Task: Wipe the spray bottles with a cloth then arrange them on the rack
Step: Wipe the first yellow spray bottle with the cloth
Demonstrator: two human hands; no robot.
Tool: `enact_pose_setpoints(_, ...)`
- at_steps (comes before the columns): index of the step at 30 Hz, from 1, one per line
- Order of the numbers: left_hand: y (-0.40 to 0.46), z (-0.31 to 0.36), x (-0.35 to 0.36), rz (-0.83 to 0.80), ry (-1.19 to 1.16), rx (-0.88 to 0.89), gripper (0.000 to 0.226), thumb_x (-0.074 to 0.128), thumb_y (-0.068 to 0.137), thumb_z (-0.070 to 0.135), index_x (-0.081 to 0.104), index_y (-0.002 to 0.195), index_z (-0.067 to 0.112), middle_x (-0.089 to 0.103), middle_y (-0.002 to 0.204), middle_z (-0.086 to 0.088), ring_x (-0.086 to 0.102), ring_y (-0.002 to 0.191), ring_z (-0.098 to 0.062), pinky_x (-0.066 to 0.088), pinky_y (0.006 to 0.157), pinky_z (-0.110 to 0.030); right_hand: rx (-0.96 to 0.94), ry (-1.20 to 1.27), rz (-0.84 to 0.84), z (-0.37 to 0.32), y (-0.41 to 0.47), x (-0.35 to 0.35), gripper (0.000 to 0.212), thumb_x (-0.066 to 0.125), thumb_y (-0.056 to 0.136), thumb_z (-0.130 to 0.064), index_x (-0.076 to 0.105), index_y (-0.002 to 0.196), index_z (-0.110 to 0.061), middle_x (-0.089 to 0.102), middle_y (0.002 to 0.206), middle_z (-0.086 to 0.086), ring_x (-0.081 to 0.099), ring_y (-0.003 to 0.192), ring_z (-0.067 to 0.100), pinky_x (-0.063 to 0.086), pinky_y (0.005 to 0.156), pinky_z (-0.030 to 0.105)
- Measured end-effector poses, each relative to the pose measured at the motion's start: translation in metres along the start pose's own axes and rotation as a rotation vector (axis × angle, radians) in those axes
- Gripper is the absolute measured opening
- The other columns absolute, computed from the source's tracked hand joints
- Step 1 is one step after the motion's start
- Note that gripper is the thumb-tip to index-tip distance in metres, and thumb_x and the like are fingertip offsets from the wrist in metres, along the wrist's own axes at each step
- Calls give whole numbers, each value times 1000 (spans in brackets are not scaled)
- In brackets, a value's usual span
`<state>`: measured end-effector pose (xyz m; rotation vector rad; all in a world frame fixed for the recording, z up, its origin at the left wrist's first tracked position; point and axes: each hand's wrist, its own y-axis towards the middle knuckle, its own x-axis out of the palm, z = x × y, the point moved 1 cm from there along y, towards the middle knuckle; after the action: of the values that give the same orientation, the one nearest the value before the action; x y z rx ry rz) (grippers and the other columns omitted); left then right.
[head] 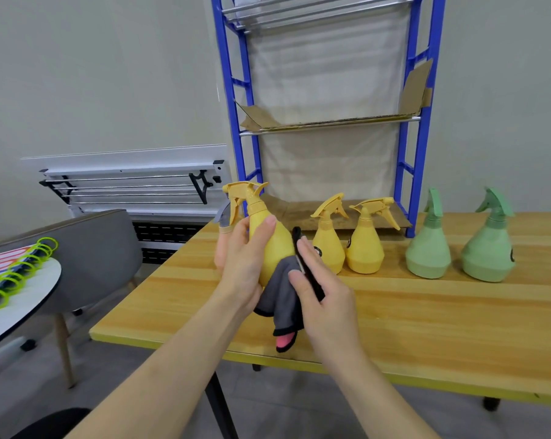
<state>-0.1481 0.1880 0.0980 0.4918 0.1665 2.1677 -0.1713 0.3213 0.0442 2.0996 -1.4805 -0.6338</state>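
**Five bottles out, one in your hands**

One yellow spray bottle (pixel 269 236) is up off the wooden table (pixel 426 315), and your left hand (pixel 242 264) has it, fingers and thumb curled round the fat body, nozzle pointing left, long axis standing close to upright. Your right hand (pixel 321 289) pinches the grey cloth (pixel 283 296) against the bottle's right flank, the loose end hanging down towards the table edge with a pink patch showing at the bottom.

Now look past your knuckles. Two more yellow bottles (pixel 347 245) stand just beyond the right hand, and two green bottles (pixel 458 245) wait farther right, all upright on the table, none on the rack yet. The blue rack (pixel 416 122) rises straight ahead and slightly right, its cardboard-lined shelf (pixel 331 123) well above the held bottle.

So this is the wiping step, early in the job by my reading. When the bottle goes up, it travels forward, up and a little right; your left hand already carries it, so keep it vertical and lift it over the standing bottles.
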Motion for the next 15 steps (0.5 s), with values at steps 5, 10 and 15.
enact_pose_setpoints(5, 4, -3, -15, -80, -118, -29, 49, 82, 84, 42, 68, 127, 23, 56, 144, -18, 61, 129, -36, 50, 105, -60, 233, 275, -24, 2, 10, -10, 35, 56, 104, -23, 62, 139, -28, 64, 131, -24, 56, 123, -11, 48, 104, 17)
enact_pose_setpoints(10, 2, 2, -13, -167, -70, -50, 44, 64, 97, 30, 61, 138, 14, 68, 133, -15, 63, 127, -32, 46, 112, -53, 148, 119, -8, 2, 4, -6, 40, 59, 103, -22, 59, 142, -31, 60, 139, -22, 50, 130, -12, 43, 111, 20)
enact_pose_setpoints(15, -1, 2, -8, -227, 54, -17, 28, 49, 107, 18, 65, 129, 10, 75, 119, 2, 67, 120, -23, 51, 105, -42, -39, -100, 1, 0, 6, -3, 48, 66, 99, -14, 54, 144, -27, 51, 149, -18, 39, 140, -12, 32, 115, 13)
